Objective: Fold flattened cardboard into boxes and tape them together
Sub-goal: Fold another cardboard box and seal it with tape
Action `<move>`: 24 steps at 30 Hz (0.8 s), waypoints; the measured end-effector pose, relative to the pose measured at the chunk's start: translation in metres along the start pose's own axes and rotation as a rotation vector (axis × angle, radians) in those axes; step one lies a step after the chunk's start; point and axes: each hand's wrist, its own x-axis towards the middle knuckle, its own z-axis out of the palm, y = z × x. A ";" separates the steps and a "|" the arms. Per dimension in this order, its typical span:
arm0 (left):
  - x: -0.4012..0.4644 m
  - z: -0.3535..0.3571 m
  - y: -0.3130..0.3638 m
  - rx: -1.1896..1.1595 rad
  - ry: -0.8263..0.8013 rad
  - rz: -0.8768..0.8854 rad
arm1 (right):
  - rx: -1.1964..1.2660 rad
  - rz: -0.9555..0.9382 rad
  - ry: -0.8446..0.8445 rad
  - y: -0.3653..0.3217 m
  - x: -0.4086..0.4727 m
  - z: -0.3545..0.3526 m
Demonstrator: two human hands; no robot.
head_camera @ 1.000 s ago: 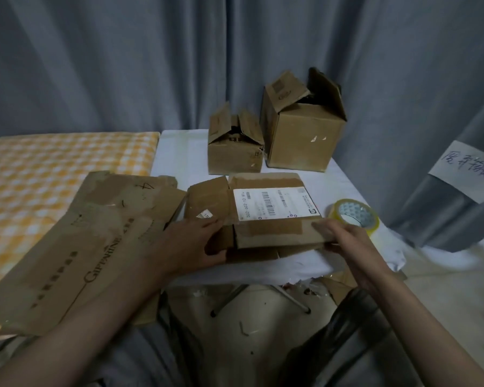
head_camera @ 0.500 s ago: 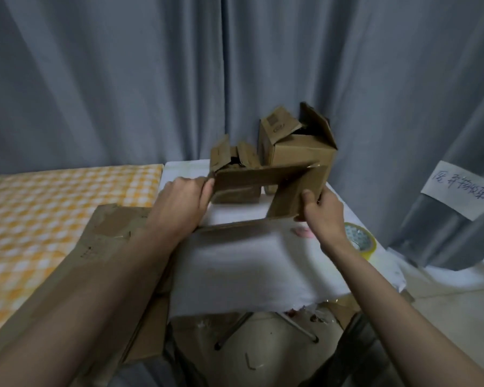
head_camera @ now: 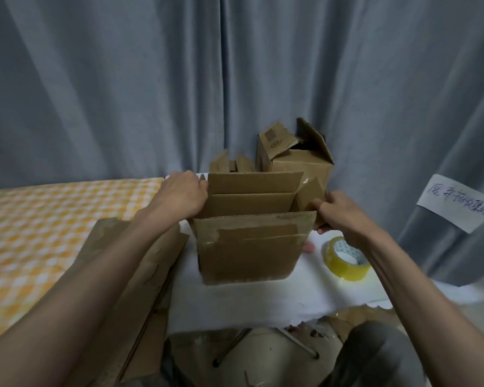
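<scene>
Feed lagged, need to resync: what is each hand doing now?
Left hand: grips the left side of the opened brown cardboard box.
Right hand: grips the box's right side.

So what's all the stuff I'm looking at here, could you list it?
box being opened: 1, brown, middle of the table, top open, held at both sides
finished boxes: 2, brown, back of the table, flaps up
flattened cardboard: a stack, brown, left of the table
tape roll: 1, yellowish clear, table's right side
table: 1, white cover
checked cloth: 1, orange and white, far left
curtain: grey-blue, behind
paper note: 1, white, handwritten, on the curtain at right
left hand: grips the box's left side
right hand: grips its right side
</scene>
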 end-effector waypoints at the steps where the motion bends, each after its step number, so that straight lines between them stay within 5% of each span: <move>1: 0.004 0.000 -0.001 -0.008 -0.011 -0.011 | 0.059 0.014 -0.016 0.001 0.001 -0.001; 6: 0.019 0.005 -0.019 -0.157 -0.086 -0.118 | 0.298 0.087 -0.084 0.004 0.012 0.005; 15: -0.011 0.027 -0.058 -1.187 -0.275 -0.596 | 0.728 0.310 -0.177 0.017 0.018 0.004; 24: -0.041 0.017 -0.012 -1.275 -0.283 -0.527 | 0.773 0.098 0.082 0.007 0.021 -0.004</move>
